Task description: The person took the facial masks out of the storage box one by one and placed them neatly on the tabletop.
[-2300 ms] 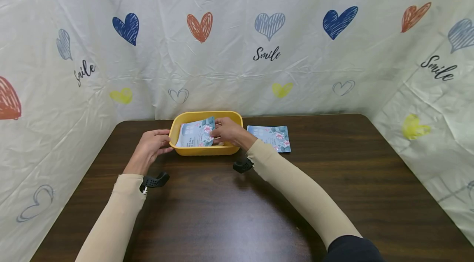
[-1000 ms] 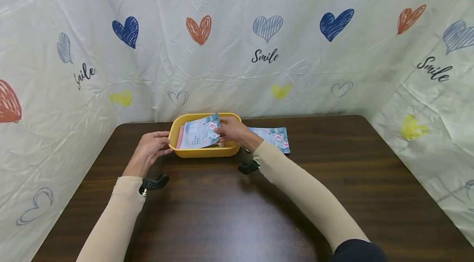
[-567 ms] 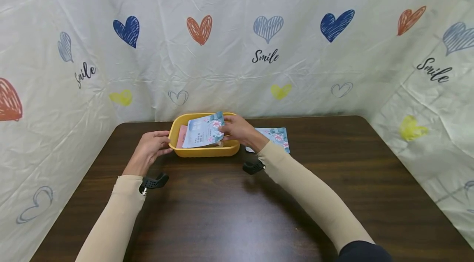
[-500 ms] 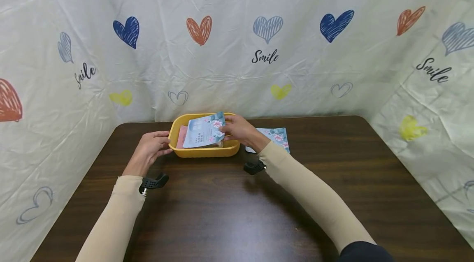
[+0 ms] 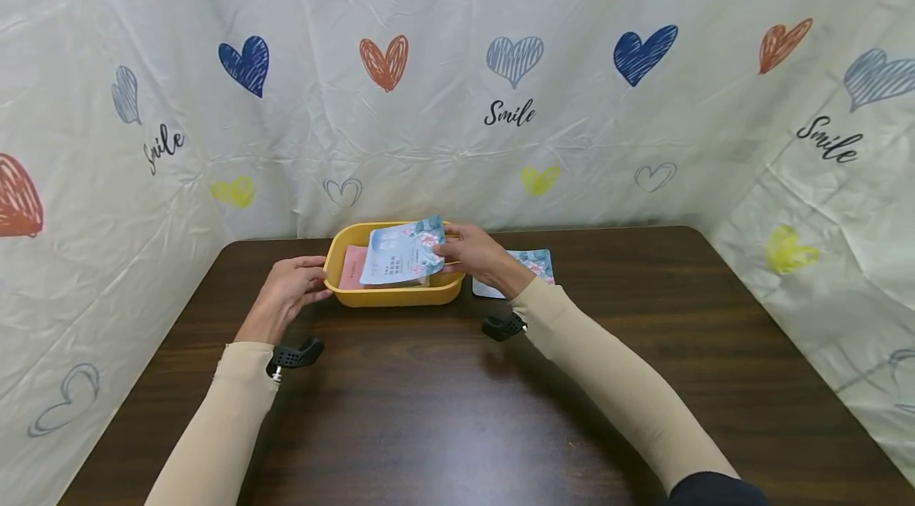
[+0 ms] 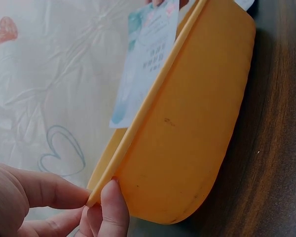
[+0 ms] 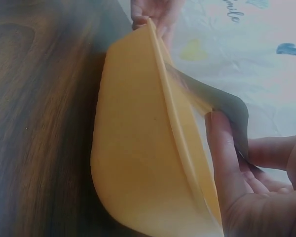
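Note:
My left hand [image 5: 289, 283] pinches the left end rim of a yellow plastic basin [image 5: 396, 298]; the left wrist view has thumb and fingers [image 6: 115, 207] on either side of that rim. A flat light-blue sachet [image 5: 393, 258] with pink flowers and printed text slants above the basin's opening. My right hand [image 5: 480, 256] pinches its right edge between thumb and fingers. From the right wrist, the silvery back of the sachet [image 7: 219, 98] shows, slightly bent. Beneath it inside the basin lies a pink packet [image 5: 352, 266], partly covered.
A second blue floral sachet [image 5: 538, 262] lies on the dark wooden table [image 5: 400, 411] right of the basin, partly hidden by my right hand and wrist. Behind the table's far edge hangs a white cloth [image 5: 443, 133] printed with hearts.
My right hand has moved rightward, drawing the sachet the same way and uncovering more of the pink packet. The left hand has stayed at the basin's rim.

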`<state>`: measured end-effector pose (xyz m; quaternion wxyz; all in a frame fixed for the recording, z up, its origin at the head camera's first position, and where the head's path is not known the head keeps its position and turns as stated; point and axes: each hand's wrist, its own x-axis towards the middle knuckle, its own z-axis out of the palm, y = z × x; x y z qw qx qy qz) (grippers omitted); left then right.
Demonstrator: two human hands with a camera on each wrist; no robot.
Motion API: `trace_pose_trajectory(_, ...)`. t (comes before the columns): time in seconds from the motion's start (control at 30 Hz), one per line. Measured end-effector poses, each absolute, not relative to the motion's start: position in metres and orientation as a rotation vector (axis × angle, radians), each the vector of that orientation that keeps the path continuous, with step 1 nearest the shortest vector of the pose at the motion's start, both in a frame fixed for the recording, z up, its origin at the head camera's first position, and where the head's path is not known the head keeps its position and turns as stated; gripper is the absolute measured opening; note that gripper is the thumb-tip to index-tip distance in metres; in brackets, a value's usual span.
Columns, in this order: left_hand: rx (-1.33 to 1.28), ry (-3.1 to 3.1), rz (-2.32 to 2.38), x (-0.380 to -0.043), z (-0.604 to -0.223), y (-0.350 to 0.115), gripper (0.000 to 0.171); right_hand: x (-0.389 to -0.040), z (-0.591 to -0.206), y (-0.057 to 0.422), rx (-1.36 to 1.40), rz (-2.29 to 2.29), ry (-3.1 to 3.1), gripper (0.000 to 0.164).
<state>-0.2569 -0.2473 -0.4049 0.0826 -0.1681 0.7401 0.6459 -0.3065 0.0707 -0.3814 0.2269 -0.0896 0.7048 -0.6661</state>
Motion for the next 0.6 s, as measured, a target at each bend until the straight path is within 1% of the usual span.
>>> trace_pose_trajectory(0.17, -0.494, 2.213, 1.938, -0.257, -0.405, -0.247, 0.049, -0.305, -0.38, 0.078, -0.256, -1.844, 1.951, 0.05)
trace_pose_trajectory(0.5, -0.491, 2.219, 1.947, -0.256, -0.406, -0.247, 0.049, -0.303, -0.378, 0.094, -0.271, -1.849, 1.955, 0.043)
trace_pose_trajectory(0.6, -0.493, 2.221, 1.936, -0.256, -0.406, -0.248, 0.049, -0.301, -0.376, 0.099, -0.271, -1.852, 1.961, 0.046)
